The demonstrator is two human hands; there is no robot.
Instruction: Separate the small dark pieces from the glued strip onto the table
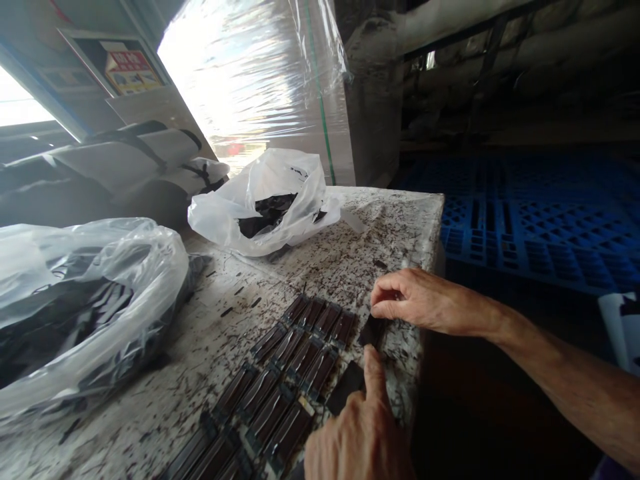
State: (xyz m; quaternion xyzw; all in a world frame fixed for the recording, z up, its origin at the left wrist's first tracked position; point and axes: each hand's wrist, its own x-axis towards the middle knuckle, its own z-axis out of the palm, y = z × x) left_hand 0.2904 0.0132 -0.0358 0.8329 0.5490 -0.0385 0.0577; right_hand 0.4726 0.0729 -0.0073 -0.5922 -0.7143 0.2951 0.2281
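Two hands work at the table's near edge: left hand (357, 433), right hand (420, 300). Two plastic bags sit on it: far-edge bag (265, 200), left-edge bag (75, 293).

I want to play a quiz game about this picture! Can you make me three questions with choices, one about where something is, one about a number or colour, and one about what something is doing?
1. Where is the small white bag?
A. far end of the table
B. on the floor
C. in a hand

2. How many plastic bags are on the table?
A. one
B. two
C. four

3. What is the right hand doing?
A. lying flat
B. waving
C. pinching a dark piece

Answers: 1 A, it sits beyond the dark strips. 2 B, the white one and the big clear bag. 3 C, its fingers close on the piece.
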